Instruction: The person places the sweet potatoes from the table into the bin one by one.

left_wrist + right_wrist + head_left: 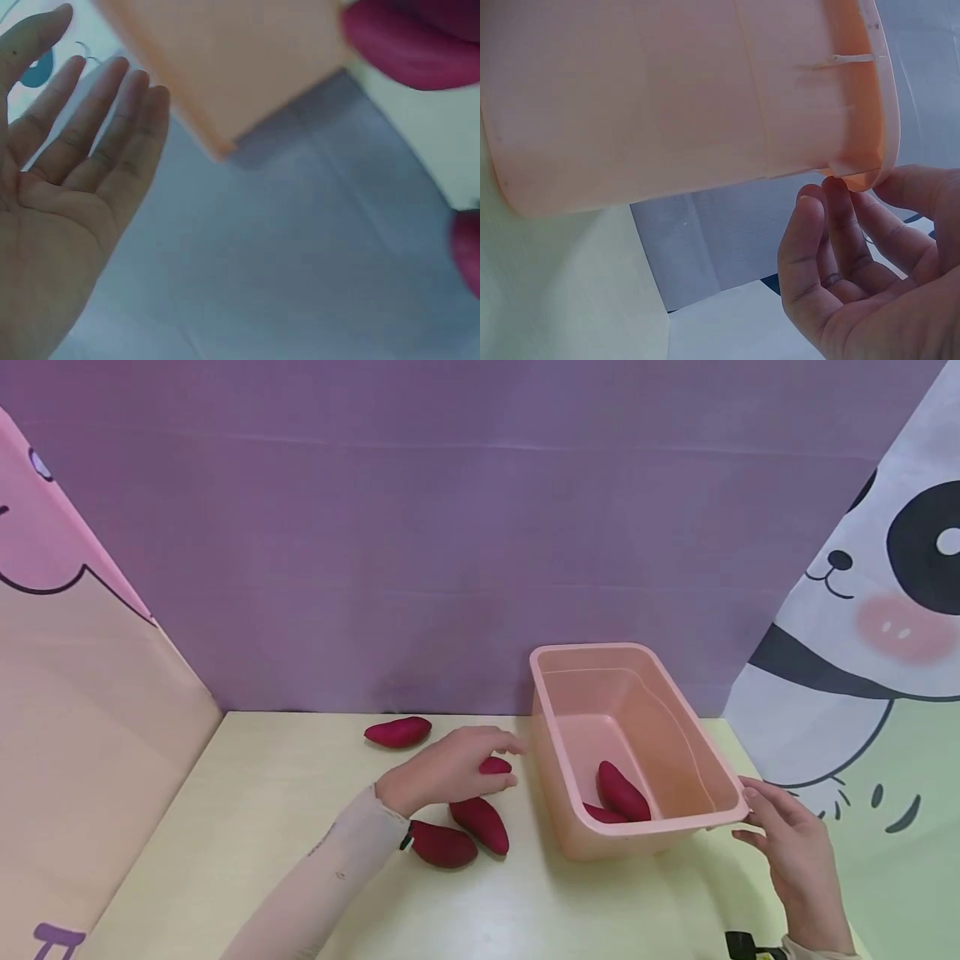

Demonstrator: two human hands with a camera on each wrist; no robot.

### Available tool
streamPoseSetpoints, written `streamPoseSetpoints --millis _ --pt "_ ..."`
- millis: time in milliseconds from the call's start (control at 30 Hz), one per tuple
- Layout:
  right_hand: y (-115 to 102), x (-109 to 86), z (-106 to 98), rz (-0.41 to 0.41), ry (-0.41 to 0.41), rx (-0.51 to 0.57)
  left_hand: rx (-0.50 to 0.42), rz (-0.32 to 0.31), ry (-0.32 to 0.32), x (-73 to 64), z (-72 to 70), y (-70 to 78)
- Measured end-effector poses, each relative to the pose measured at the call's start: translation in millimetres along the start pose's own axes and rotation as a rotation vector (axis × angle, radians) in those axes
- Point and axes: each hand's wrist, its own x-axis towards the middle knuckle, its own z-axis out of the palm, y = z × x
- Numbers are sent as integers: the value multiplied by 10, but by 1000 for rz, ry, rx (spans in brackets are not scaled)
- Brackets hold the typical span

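My left hand (450, 767) is over the table, its fingers spread above a partly hidden red sweet potato (495, 766). In the left wrist view the palm (60, 225) holds nothing and the fingers are nearly straight. Beneath and beside that wrist lie two more sweet potatoes (482, 825); another sweet potato (397, 732) lies farther back. My right hand (798, 852) pinches the near right corner of the rim of a pink plastic bin (551, 743), thumb on the rim's outside in the right wrist view (922, 187). Inside the bin are two sweet potatoes (624, 792), one partly behind the near rim.
The pale yellow table (262, 827) ends at a purple cloth backdrop (375, 552). Printed cloth panels stand on both sides, a panda panel (847, 652) at the right and a pink and beige panel (82, 693) at the left.
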Motion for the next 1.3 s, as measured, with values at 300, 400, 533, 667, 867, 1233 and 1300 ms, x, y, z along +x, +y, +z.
streamPoseSetpoints --millis 300,400,533,667,867,1233,1300 --pt "10 -3 1 -1 0 -8 -82 -62 -6 -589 149 -434" --pt "12 4 -8 2 1 -11 -95 -98 -44 -741 201 -567" --pt "10 17 -21 -6 -2 -1 -110 -126 -108 -874 270 -704" --pt "1 20 -14 -3 -3 5 -100 -134 -149 -940 346 -811" --pt "-15 13 11 5 7 -14 -114 -147 -172 -983 438 -902" --pt "-28 -10 25 6 18 -1 -178 -183 -130 -1101 479 -978" --pt "-27 -13 22 6 15 5 -191 -181 -126 -1114 494 -997"
